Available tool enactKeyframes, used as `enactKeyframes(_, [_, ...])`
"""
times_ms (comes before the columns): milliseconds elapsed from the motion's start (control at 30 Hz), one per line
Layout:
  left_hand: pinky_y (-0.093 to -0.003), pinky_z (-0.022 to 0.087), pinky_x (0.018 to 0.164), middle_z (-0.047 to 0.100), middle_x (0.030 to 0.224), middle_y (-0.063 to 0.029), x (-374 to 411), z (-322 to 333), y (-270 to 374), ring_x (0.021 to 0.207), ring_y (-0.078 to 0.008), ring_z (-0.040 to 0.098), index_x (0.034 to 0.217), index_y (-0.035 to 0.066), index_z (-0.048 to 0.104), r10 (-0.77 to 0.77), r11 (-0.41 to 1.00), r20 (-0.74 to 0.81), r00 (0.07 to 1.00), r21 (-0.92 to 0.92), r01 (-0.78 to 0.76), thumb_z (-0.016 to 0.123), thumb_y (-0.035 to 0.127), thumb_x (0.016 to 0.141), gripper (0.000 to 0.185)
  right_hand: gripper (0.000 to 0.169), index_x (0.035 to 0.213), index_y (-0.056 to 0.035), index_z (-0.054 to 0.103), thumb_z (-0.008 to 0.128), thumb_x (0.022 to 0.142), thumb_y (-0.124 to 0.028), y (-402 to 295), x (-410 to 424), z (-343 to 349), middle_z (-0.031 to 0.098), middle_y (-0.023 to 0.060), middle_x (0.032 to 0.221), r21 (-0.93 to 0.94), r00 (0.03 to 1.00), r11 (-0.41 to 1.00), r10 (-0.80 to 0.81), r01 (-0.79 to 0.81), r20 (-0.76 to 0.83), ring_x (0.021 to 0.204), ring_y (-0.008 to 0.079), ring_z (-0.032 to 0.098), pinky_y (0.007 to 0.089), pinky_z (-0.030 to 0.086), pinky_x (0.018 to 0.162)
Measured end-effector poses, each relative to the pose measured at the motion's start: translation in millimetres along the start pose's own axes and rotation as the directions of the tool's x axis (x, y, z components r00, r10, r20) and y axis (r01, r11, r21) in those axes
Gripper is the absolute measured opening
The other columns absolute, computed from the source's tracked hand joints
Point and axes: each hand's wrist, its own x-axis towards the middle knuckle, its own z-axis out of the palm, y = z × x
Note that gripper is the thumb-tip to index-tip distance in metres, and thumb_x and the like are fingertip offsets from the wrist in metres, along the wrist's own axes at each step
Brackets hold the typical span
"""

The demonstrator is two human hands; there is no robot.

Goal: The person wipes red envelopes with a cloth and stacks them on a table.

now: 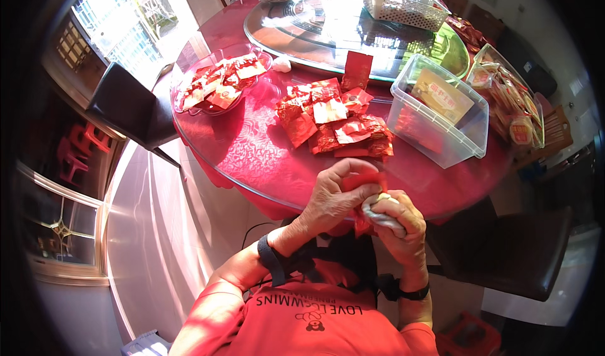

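Observation:
My left hand (331,193) pinches a red packet (363,181) between thumb and fingers, just over the near edge of the round table. My right hand (404,221) is closed around a crumpled whitish cloth (385,218), its fingertips close beside the packet. Some red wrapping (361,224) shows below the cloth; whether it belongs to the same packet I cannot tell. Beyond my hands lies a pile of red shiny packets (326,136), one of them (357,70) leaning upright at the back. To the right stands a clear plastic box (437,141) with a yellow printed card (442,96) inside.
A transparent bowl (210,112) of red packets sits at the table's left. Behind are a glass turntable (321,49) and a perforated white basket (406,11). At right, another box (515,101) holds wrapped goods. Dark chairs (125,105) flank the red-covered table (246,153).

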Motion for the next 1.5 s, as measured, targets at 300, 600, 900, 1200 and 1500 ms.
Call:
enactKeyframes(300, [-0.0295, 0.054, 0.091, 0.057, 0.125, -0.0063, -7.1, 17.5, -25.4, 0.117, -0.0150, 0.056, 0.137, 0.003, 0.042, -0.098, 0.994, 0.212, 0.972, -0.017, 0.104, 0.058, 0.000, 0.097, 0.044, 0.029, 0.116, 0.0003, 0.059, 0.068, 0.088, 0.000, 20.0, -20.7, 20.3, 0.061, 0.0126, 0.108, 0.331, 0.859, 0.923, 0.323, -0.194, -0.396, 0.091, 0.0192, 0.063, 0.0288, 0.052, 0.079])
enactKeyframes(600, [-0.0228, 0.051, 0.061, 0.064, 0.109, -0.0073, 4.4, 11.0, -1.8, 0.089, -0.0081, 0.061, 0.140, 0.001, 0.041, -0.369, 0.882, 0.146, 0.918, 0.367, 0.296, 0.056, 0.012, 0.097, 0.048, 0.028, 0.111, -0.0010, 0.065, 0.071, 0.083, -0.002, 33.0, -26.3, -6.2, 0.059, 0.0169, 0.111, -0.337, 0.882, 0.926, -0.012, -0.167, -0.470, 0.101, 0.0306, 0.061, 0.0388, 0.051, 0.086])
enactKeyframes(900, [-0.0320, 0.054, 0.059, 0.069, 0.086, -0.0153, 18.9, -7.3, 3.1, 0.064, -0.0168, 0.067, 0.122, -0.005, 0.058, -0.307, 0.862, 0.219, 0.926, 0.477, 0.173, 0.060, 0.019, 0.086, 0.043, 0.056, 0.130, 0.0001, 0.056, 0.061, 0.074, -0.002, 13.3, -8.2, 9.2, 0.047, 0.0229, 0.131, -0.487, 0.999, 0.873, -0.029, 0.009, -0.034, 0.119, 0.0391, 0.046, 0.0475, 0.040, 0.102])
enactKeyframes(1200, [-0.0254, 0.048, 0.050, 0.066, 0.075, -0.0046, 23.5, -16.5, 4.0, 0.055, -0.0095, 0.057, 0.120, -0.002, 0.060, -0.429, 0.847, 0.229, 0.874, 0.439, 0.301, 0.057, 0.017, 0.087, 0.038, 0.042, 0.119, -0.0064, 0.066, 0.063, 0.077, -0.002, 32.9, 2.3, -15.9, 0.057, 0.0147, 0.120, -0.760, 0.994, 0.650, 0.079, 0.010, 0.081, 0.107, 0.0357, 0.053, 0.0448, 0.046, 0.093])
enactKeyframes(1500, [-0.0230, 0.047, 0.048, 0.065, 0.081, -0.0025, 18.9, -8.0, 1.5, 0.053, -0.0076, 0.055, 0.117, -0.004, 0.055, -0.402, 0.829, 0.089, 0.911, 0.457, 0.321, 0.062, 0.013, 0.088, 0.034, 0.037, 0.120, -0.0021, 0.062, 0.067, 0.083, 0.000, 35.1, -2.5, -20.2, 0.056, 0.0189, 0.119, -0.571, 0.938, 0.782, 0.047, -0.249, -0.344, 0.109, 0.0372, 0.053, 0.0453, 0.046, 0.093])
